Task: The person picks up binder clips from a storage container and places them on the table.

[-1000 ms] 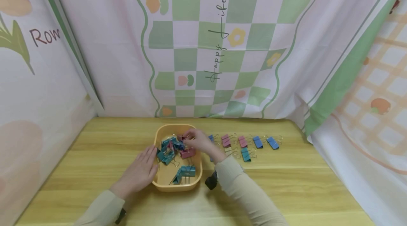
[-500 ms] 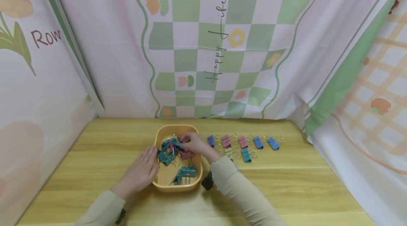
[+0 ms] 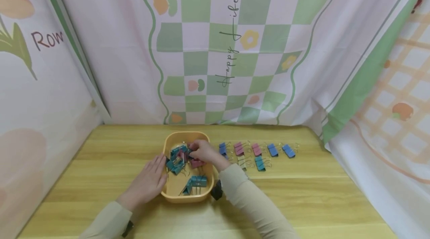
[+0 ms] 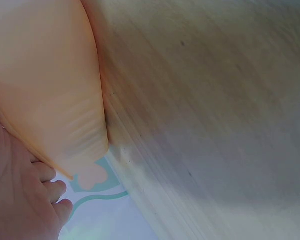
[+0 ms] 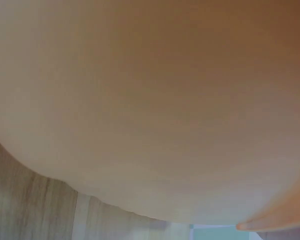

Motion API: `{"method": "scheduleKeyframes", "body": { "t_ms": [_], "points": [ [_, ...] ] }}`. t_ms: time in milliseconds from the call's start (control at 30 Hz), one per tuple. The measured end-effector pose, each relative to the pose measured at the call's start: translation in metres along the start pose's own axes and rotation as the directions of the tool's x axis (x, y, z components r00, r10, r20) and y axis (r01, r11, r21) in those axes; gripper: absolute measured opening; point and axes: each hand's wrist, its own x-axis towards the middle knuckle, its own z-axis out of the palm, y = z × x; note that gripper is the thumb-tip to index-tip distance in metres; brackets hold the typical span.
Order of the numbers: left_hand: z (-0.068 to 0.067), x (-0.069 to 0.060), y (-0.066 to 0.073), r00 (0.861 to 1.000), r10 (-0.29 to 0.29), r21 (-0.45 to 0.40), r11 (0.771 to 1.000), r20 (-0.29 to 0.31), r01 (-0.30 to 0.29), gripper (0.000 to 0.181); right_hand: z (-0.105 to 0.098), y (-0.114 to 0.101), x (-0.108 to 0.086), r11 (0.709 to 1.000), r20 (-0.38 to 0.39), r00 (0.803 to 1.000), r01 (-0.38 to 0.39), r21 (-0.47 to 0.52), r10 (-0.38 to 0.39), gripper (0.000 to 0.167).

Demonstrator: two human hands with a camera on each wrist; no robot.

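Note:
My left hand [image 3: 147,179] rests along the left side of a yellow plastic tub [image 3: 168,195], fingers fairly straight against its rim. In the left wrist view, fingertips of the left hand [image 4: 25,195] lie beside the tub wall [image 4: 50,80]. Inside the tub, teal binder clips [image 3: 176,166] and pink ones [image 3: 197,163] form a loose heap, with a teal pair [image 3: 199,181] nearer the front. My right hand [image 3: 204,151] reaches over the right rim and pinches a dark blue binder clip at the heap, mostly covered by the fingers. Blurred skin [image 5: 150,100] fills most of the right wrist view.
Right of the tub, binder clips lie in two rows on the wooden table [image 3: 302,198]: blue [image 3: 273,150] and pink [image 3: 256,149] in the back row, a pale one [image 3: 242,162] and a teal one [image 3: 260,164] in front. Printed curtains [image 3: 228,52] enclose the back and sides.
The right hand has shifted slightly left and deeper over the heap. A blue clip there is now mostly hidden by the fingers, and more pink shows beside it. The left hand stays put.

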Motion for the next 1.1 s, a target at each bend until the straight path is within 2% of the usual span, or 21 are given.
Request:
{"method": "scheduleKeyframes", "body": {
  "t_ms": [100,367,567,633,800,1000,1100],
  "points": [
    [-0.0008,-0.0002,0.0005,1.000,0.003,0.002,1.000,-0.005,-0.003,0.056,0.0011,-0.0005,0.0021,0.999,0.005,1.000,0.012,-0.039,-0.011,0.017],
    [-0.0019,-0.0001,0.0014,1.000,0.009,0.004,1.000,-0.014,-0.009,0.055,0.0040,-0.0019,0.0033,0.998,0.023,1.000,0.006,-0.057,-0.005,0.022],
    [-0.0016,0.0000,0.0019,1.000,0.004,0.000,1.000,-0.016,-0.004,0.055,0.0074,-0.0053,0.0016,0.993,0.083,0.992,-0.100,0.070,0.094,0.029],
    [-0.0015,0.0001,0.0020,1.000,0.003,0.000,1.000,-0.016,-0.003,0.055,0.0085,-0.0060,0.0012,0.991,0.082,0.991,-0.110,0.080,0.103,0.029],
    [-0.0005,0.0004,0.0012,1.000,0.006,0.000,1.000,-0.015,-0.006,0.055,0.0093,-0.0052,0.0005,0.998,0.051,0.998,-0.047,0.037,0.045,0.024],
    [0.0006,0.0004,0.0006,1.000,0.009,0.002,1.000,-0.021,-0.009,0.055,0.0074,-0.0019,-0.0029,0.994,-0.012,0.996,0.084,0.076,-0.084,0.019],
    [0.0000,0.0000,0.0009,1.000,0.012,0.000,1.000,-0.027,-0.012,0.055,0.0044,-0.0007,-0.0048,0.988,-0.025,0.992,0.123,0.090,-0.121,0.019]
  ]
}}
